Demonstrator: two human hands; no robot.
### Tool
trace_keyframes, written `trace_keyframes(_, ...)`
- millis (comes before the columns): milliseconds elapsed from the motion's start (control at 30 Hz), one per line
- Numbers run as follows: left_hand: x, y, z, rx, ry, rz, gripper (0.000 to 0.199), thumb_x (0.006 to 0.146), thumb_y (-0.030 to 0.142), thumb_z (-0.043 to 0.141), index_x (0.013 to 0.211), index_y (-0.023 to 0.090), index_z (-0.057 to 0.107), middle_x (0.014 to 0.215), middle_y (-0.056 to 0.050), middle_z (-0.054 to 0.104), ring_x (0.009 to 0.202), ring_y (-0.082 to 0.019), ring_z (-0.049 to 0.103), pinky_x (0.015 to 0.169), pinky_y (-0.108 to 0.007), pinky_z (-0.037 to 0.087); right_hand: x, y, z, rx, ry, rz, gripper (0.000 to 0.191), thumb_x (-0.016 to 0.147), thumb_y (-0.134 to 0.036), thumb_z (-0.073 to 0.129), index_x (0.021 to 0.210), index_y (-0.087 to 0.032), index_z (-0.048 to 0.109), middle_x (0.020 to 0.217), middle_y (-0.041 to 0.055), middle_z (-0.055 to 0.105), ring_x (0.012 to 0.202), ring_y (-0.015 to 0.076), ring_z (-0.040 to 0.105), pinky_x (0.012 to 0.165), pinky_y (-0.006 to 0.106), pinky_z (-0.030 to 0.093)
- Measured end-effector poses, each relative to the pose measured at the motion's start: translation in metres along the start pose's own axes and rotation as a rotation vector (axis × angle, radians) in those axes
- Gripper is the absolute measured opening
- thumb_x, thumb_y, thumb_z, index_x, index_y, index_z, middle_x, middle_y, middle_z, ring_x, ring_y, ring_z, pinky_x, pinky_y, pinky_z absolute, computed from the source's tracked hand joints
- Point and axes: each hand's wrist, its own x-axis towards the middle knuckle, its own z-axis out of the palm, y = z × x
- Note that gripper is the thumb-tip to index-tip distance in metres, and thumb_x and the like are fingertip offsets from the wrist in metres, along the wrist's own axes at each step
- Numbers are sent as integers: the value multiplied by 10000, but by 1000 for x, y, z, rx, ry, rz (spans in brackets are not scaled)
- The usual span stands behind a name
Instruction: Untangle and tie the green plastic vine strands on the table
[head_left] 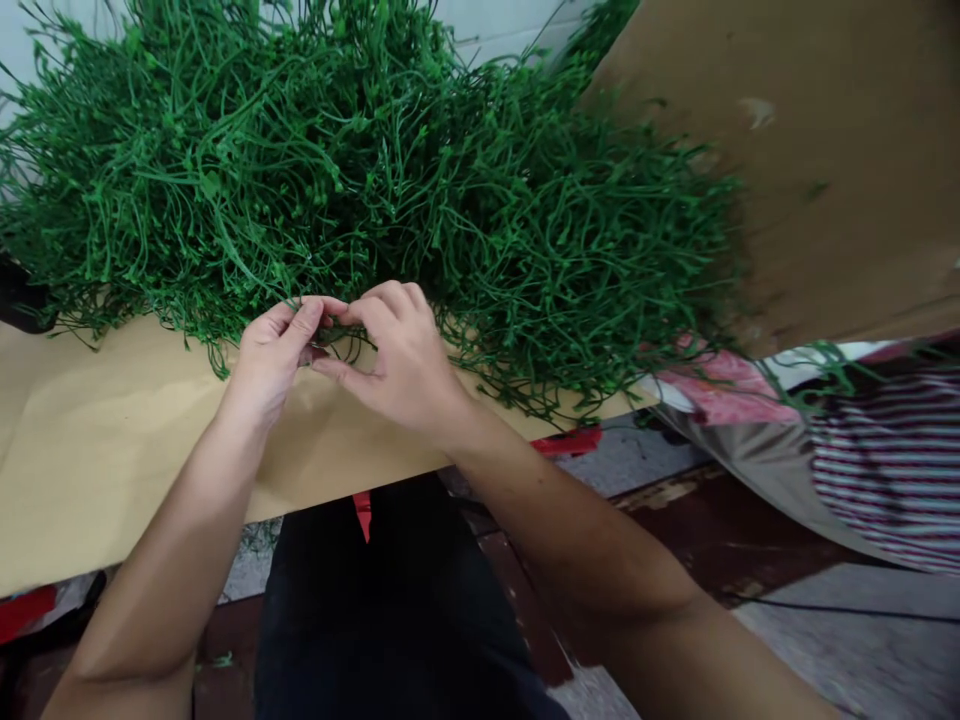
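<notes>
Bent with thumb toward fingers, tips close together: left hand (271, 352) and right hand (405, 350); too hidden to tell any pinched piece. Heaped just beyond both, spreading to either side: thin-stemmed, green, plastic-looking sprigs (300, 180). Beneath: flat tan tabletop (135, 430).

The stems (360, 160) look plastic, the cardboard (135, 430) smooth, matt

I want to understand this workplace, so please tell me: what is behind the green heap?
Above the heap, a pale wall shows behind it. Lower down, the heap covers what is behind, so I cannot tell what is there.
</notes>
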Motion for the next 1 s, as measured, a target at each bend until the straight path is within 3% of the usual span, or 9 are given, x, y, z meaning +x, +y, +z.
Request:
trace_keyframes(267, 1, -1, 0, 72, -5, 1, 320, 740, 460, 639, 792, 149, 694, 685, -22, 643, 577, -80, 558, 505, -185, 425, 4, -4, 6, 293, -172, 53, 93, 832, -219, 484, 789, -148, 528, 826, 61, 588, 764, 139, 522, 705, 282, 417)
trace_keyframes(433, 1, -1, 0, 110, -15, 9, 322, 735, 461, 645, 795, 150, 707, 634, -18, 621, 583, -92, 563, 491, -186, 414, 9, -9, 2, 239, -221, 88, 151, 788, -292, 572, 786, -144, 547, 734, 26, 580, 648, 108, 472, 621, 256, 369)
trace_keyframes(600, 1, -1, 0, 113, -12, -5, 347, 768, 484, 603, 862, 171, 720, 702, -24, 634, 583, -74, 535, 536, -189, 434, 11, -8, -1, 342, -289, 212, 173, 839, -217, 456, 749, -137, 579, 626, -7, 534, 546, 74, 414, 558, 238, 328)
trace_keyframes(800, 2, -1, 0, 125, -16, 9, 369, 772, 507, 584, 750, 158, 701, 691, -24, 616, 578, -74, 512, 518, -192, 403, 8, -3, 4, 259, -132, 62, 111, 796, -137, 473, 779, -143, 583, 856, 68, 590, 788, 141, 522, 722, 285, 422)
trace_keyframes(1000, 6, -4, 0, 119, 78, 69, 344, 809, 465, 557, 643, 168, 606, 599, 2, 561, 521, -71, 470, 493, -206, 353, 8, -6, 1, 219, -62, -4, 123, 795, -131, 468, 708, -179, 541, 820, 49, 490, 807, 156, 482, 768, 326, 411)
